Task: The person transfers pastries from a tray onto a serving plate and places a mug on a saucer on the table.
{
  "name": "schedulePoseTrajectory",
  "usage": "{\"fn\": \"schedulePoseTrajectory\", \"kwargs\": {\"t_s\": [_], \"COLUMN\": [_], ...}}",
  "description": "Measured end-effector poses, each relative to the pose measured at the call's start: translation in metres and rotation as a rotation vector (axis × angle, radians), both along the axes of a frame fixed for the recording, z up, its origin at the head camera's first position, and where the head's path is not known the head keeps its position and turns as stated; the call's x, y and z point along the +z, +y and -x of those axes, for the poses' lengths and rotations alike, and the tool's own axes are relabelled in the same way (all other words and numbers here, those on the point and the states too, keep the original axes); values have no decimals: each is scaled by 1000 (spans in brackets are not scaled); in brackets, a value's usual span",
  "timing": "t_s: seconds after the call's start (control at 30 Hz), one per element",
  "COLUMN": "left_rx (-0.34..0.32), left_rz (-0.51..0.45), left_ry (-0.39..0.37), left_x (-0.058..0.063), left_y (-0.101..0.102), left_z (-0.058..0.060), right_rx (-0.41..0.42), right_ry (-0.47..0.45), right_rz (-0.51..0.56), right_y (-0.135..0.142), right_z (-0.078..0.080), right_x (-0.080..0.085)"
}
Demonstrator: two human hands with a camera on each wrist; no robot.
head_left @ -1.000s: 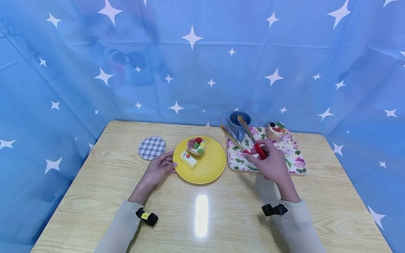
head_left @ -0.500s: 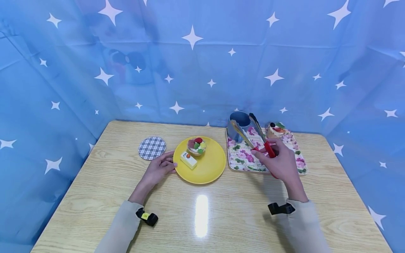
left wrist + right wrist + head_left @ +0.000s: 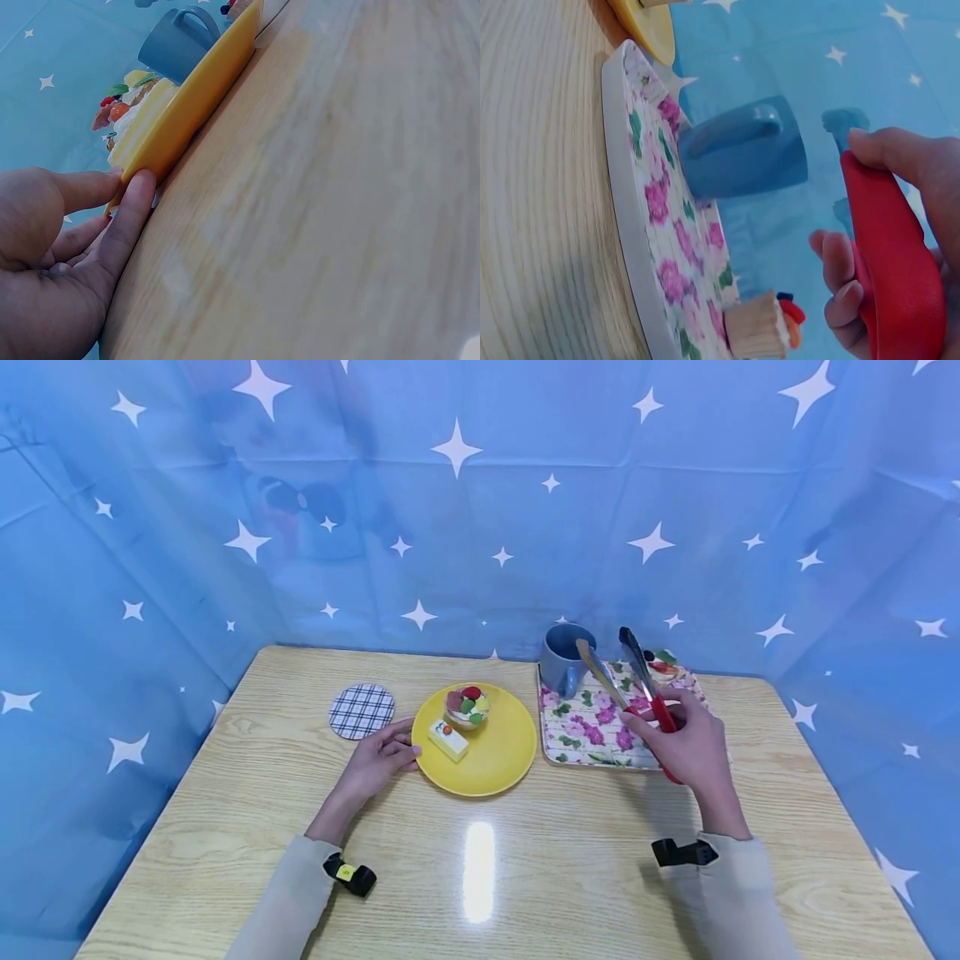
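At the left rim of the yellow plate (image 3: 498,756), my left hand (image 3: 375,762) pinches the edge; the left wrist view shows thumb and fingers on either side of it. A small rectangular cake (image 3: 448,741) and a fruit-topped cupcake (image 3: 467,706) sit on the plate. My right hand (image 3: 690,739) grips red-handled metal tongs (image 3: 666,717), their arms spread apart with nothing between. The tongs are above a floral tray (image 3: 577,743). Behind them on the tray is another cupcake (image 3: 756,326), partly hidden in the head view. A blue mug (image 3: 564,662) stands at the tray's back left.
A round checked coaster (image 3: 361,711) lies left of the plate on the wooden table (image 3: 405,877). A blue star-patterned curtain (image 3: 480,527) hangs behind and along both sides of the table.
My right hand has moved right with the tongs, from in front of the mug to in front of the cupcake on the tray. My left hand and the plate have stayed put.
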State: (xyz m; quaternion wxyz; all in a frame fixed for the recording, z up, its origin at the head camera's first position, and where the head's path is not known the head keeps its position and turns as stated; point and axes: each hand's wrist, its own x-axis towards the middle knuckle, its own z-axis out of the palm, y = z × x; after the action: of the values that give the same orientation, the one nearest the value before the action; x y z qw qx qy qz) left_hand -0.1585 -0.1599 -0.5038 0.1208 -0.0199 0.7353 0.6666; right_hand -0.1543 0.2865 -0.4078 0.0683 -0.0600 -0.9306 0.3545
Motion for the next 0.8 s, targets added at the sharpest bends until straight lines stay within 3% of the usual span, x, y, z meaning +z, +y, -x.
{"fn": "schedulePoseTrajectory", "kwargs": {"t_s": [0.8], "left_rx": [11], "left_rz": [-4], "left_ry": [-7], "left_x": [-1], "left_y": [0], "left_z": [1], "right_rx": [-83], "right_ry": [-52], "right_rz": [22], "right_y": [32], "right_z": [2], "right_x": [-12]}}
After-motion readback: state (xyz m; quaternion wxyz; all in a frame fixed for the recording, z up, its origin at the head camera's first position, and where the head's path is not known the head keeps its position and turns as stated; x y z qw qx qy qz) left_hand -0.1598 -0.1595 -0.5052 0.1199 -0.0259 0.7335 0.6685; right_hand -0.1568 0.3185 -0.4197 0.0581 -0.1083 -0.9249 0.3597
